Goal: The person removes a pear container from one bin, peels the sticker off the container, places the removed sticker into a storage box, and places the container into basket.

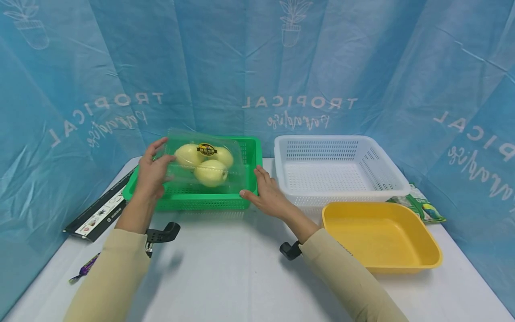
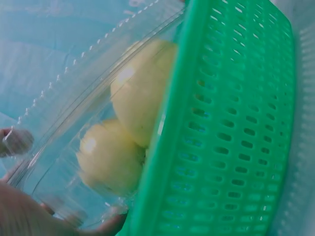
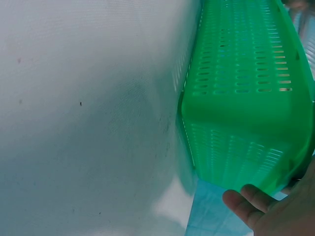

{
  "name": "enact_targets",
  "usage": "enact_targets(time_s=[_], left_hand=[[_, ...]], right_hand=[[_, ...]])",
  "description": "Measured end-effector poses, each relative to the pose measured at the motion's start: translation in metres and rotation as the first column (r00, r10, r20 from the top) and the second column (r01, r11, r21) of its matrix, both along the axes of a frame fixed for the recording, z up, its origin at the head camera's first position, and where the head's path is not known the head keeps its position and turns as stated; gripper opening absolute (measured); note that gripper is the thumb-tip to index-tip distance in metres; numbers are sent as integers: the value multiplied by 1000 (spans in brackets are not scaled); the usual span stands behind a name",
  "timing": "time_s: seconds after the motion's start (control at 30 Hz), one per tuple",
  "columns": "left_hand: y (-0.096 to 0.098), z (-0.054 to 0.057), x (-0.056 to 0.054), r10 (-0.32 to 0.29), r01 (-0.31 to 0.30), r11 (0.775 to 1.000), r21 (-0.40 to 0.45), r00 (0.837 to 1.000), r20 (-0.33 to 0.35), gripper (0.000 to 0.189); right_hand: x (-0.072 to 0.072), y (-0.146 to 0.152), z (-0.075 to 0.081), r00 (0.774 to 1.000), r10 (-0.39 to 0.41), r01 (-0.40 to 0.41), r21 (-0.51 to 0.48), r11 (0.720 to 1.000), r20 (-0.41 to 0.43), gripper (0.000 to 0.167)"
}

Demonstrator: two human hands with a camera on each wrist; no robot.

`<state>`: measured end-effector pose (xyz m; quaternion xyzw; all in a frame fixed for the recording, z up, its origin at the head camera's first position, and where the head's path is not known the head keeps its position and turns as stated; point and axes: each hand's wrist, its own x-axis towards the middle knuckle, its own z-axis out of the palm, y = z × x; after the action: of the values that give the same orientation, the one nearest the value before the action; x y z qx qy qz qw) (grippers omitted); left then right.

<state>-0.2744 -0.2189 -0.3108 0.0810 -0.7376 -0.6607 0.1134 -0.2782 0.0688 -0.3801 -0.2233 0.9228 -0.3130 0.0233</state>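
A clear plastic clamshell box with a black-and-gold label holds three pale yellow, apple-like fruits. It sits tilted in or over the green basket. My left hand grips the box's left end, and its fingers show blurred at the clear plastic in the left wrist view. At the basket's front right corner is my right hand, thumb by the front rim and straight fingers along the outer side. In the right wrist view those fingers extend past the basket's end.
A white basket stands to the right, with a yellow tray before it and a green packet partly behind. On the left lie a long black-and-white box and a purple-wrapped candy. Blue curtains enclose the table.
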Motion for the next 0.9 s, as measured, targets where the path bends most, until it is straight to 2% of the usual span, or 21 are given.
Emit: enact_targets(time_s=[0.17,0.27,0.43,0.63,0.9], left_hand=[[2,9,8,73,-70,993,97,997,-27,52],[2,14,12,116,-109,986,126,992,-46,52],[0,22,18,141,-124,974,189,987,-77,52],[3,32,29,138,-105,959,263,984,-109,53],[5,39,48,70,-17,936,353,988,-138,55]], right_hand=[[0,0,0,1000,-5,5,3,1000,6,84],[1,0,0,1000,-5,5,0,1000,9,84],[1,0,-1,1000,-7,7,-1,1000,5,85],[-1,1,-3,1000,-11,11,4,1000,0,84],[-2,0,-3,1000,-3,3,21,1000,-12,84]])
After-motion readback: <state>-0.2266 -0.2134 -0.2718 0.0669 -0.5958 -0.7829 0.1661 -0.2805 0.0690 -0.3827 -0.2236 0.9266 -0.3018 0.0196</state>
